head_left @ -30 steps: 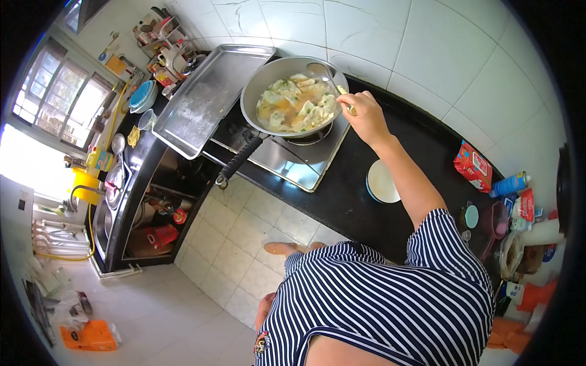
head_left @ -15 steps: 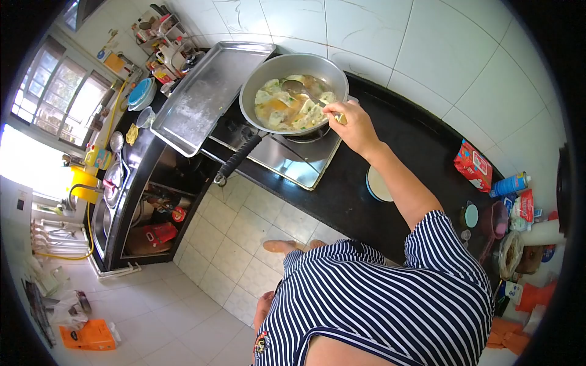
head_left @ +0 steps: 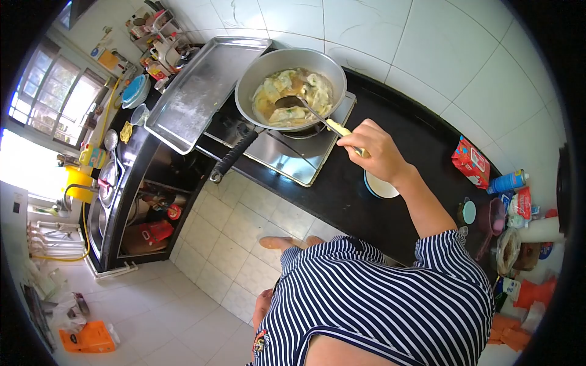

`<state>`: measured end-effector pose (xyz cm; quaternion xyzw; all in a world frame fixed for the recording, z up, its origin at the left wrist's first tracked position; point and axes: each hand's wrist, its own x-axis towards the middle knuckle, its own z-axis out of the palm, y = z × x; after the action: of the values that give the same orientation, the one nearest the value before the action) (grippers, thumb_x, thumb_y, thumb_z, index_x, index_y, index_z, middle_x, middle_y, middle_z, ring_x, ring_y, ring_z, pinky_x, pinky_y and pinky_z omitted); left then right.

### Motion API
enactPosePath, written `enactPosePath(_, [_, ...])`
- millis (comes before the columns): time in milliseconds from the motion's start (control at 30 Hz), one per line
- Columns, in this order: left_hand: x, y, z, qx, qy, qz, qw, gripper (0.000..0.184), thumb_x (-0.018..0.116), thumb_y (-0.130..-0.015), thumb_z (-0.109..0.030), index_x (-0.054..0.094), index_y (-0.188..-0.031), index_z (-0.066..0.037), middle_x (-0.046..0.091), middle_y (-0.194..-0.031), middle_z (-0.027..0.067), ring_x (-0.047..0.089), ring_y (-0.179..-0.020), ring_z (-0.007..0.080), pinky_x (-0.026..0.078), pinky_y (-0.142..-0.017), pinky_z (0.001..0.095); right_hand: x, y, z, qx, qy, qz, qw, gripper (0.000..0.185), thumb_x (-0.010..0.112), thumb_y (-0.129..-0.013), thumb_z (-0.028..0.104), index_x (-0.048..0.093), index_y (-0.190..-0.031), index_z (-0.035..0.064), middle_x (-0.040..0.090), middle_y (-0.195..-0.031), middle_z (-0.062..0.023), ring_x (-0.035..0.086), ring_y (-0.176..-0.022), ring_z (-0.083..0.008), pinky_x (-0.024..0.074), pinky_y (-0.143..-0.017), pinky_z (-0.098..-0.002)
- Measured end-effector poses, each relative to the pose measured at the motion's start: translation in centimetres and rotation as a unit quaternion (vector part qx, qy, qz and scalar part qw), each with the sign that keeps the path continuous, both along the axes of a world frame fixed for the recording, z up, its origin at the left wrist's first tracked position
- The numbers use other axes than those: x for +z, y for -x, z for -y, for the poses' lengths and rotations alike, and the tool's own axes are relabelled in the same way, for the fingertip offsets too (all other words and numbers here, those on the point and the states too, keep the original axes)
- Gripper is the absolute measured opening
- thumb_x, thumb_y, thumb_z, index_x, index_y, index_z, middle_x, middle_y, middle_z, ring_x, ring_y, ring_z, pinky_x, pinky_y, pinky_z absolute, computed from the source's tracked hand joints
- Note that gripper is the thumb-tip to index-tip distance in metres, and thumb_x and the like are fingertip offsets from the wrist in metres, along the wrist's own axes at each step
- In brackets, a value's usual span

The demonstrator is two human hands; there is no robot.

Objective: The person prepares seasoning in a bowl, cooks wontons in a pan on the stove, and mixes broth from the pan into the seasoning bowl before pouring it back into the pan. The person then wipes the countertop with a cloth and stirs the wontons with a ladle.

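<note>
My right hand (head_left: 373,150) is closed around the yellow grip of a metal ladle (head_left: 316,114). The ladle's bowl dips into the near part of a deep grey pan (head_left: 246,91), among pale dumplings (head_left: 318,91) in yellowish broth. The pan sits on a gas stove (head_left: 285,160), its black handle (head_left: 235,155) pointing toward the floor side. Under my right forearm, a white bowl with a blue rim (head_left: 381,186) stands on the black counter. Low beside my striped shirt hangs my left hand (head_left: 263,303), apart from any object; its fingers are mostly hidden.
A floured metal tray (head_left: 201,91) lies left of the stove. Farther left are blue-lidded bowls (head_left: 135,91) and a sink (head_left: 97,215). Along the counter's right side stand a red wipes packet (head_left: 470,162), a blue can (head_left: 508,182) and several containers. Tiled wall rises behind the stove.
My right hand has drawn back toward me and right. The ladle's bowl has shifted from the far part of the pan to the near part, and the dumplings have moved around.
</note>
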<state>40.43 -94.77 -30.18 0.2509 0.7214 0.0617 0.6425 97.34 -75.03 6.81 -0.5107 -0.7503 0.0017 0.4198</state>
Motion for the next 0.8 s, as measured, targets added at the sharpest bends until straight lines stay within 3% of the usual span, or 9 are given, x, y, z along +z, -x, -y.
enactPosePath(100, [-0.7, -0.1, -0.1, -0.075, -0.041, -0.056, 0.995, 0.035, 0.058, -0.100, -0.017, 0.061, -0.127, 0.004, 0.070, -0.116, 0.0159, 0.065, -0.105, 0.0198, 0.051, -0.088, 0.0304, 1.2, 0.1, 1.7, 0.001, -0.002, 0.016, 1.000, 0.024, 0.073, -0.075, 0.000, 0.069, -0.096, 0.0108, 0.059, -0.078, -0.0053, 0.055, -0.075, -0.0245, 0.0478, -0.066, -0.0352])
enactPosePath(200, [7.3, -4.1, -2.2, -0.094, -0.047, -0.072, 0.992, 0.035, 0.057, -0.101, -0.017, 0.061, -0.128, 0.004, 0.069, -0.118, 0.0167, 0.065, -0.107, 0.0197, 0.051, -0.090, 0.0296, 2.2, 0.5, 2.9, 0.011, 0.007, 0.020, 1.000, 0.025, 0.074, -0.076, 0.002, 0.068, -0.098, 0.0127, 0.058, -0.077, -0.0044, 0.055, -0.075, -0.0241, 0.0481, -0.065, -0.0355])
enactPosePath(300, [6.7, -3.6, -2.4, -0.126, -0.067, -0.065, 0.988, 0.035, 0.057, -0.100, -0.017, 0.060, -0.129, 0.004, 0.068, -0.120, 0.0165, 0.064, -0.107, 0.0193, 0.050, -0.091, 0.0287, 2.4, 1.1, 3.5, 0.028, 0.031, 0.007, 0.999, 0.025, 0.074, -0.076, 0.002, 0.068, -0.098, 0.0129, 0.057, -0.074, -0.0039, 0.054, -0.074, -0.0234, 0.0472, -0.064, -0.0350])
enactPosePath(400, [10.8, -5.5, -3.0, -0.163, -0.107, -0.081, 0.977, 0.035, 0.057, -0.100, -0.017, 0.060, -0.129, 0.004, 0.068, -0.121, 0.0162, 0.064, -0.108, 0.0185, 0.050, -0.091, 0.0286, 1.5, 1.7, 2.8, 0.036, 0.044, 0.004, 0.998, 0.025, 0.074, -0.076, 0.003, 0.068, -0.099, 0.0131, 0.055, -0.072, -0.0035, 0.053, -0.073, -0.0226, 0.0467, -0.063, -0.0351])
enactPosePath(600, [7.0, -3.5, -2.3, -0.053, -0.055, -0.024, 0.997, 0.034, 0.057, -0.100, -0.012, 0.059, -0.129, 0.005, 0.068, -0.120, 0.0147, 0.064, -0.105, 0.0177, 0.051, -0.089, 0.0282, -1.3, 2.8, -0.6, 0.021, 0.014, 0.021, 0.999, 0.027, 0.075, -0.075, 0.002, 0.069, -0.098, 0.0139, 0.058, -0.076, -0.0026, 0.054, -0.073, -0.0232, 0.0475, -0.063, -0.0348])
enactPosePath(633, [10.0, -5.1, -2.8, -0.056, -0.064, -0.033, 0.996, 0.034, 0.057, -0.100, -0.010, 0.058, -0.130, 0.005, 0.068, -0.120, 0.0143, 0.064, -0.104, 0.0178, 0.051, -0.089, 0.0280, -1.6, 3.0, -1.2, 0.013, 0.006, 0.022, 1.000, 0.025, 0.075, -0.077, 0.004, 0.069, -0.098, 0.0151, 0.059, -0.076, -0.0021, 0.055, -0.074, -0.0234, 0.0482, -0.063, -0.0349])
enactPosePath(733, [11.8, -5.8, -2.8, -0.006, -0.044, -0.035, 0.998, 0.035, 0.058, -0.099, -0.011, 0.058, -0.131, 0.005, 0.068, -0.121, 0.0143, 0.063, -0.105, 0.0177, 0.050, -0.089, 0.0280, -2.7, 3.5, -3.5, 0.017, -0.002, 0.011, 1.000, 0.023, 0.073, -0.079, 0.008, 0.067, -0.100, 0.0160, 0.056, -0.075, -0.0028, 0.056, -0.078, -0.0249, 0.0506, -0.066, -0.0372])
enactPosePath(800, [6.7, -2.7, -1.7, -0.017, -0.037, -0.021, 0.999, 0.035, 0.058, -0.099, -0.011, 0.058, -0.131, 0.005, 0.068, -0.121, 0.0144, 0.063, -0.106, 0.0179, 0.051, -0.090, 0.0282, -3.3, 3.8, -5.0, 0.016, 0.000, 0.003, 1.000, 0.021, 0.072, -0.080, 0.010, 0.067, -0.100, 0.0165, 0.057, -0.075, -0.0032, 0.057, -0.079, -0.0258, 0.0513, -0.067, -0.0380])
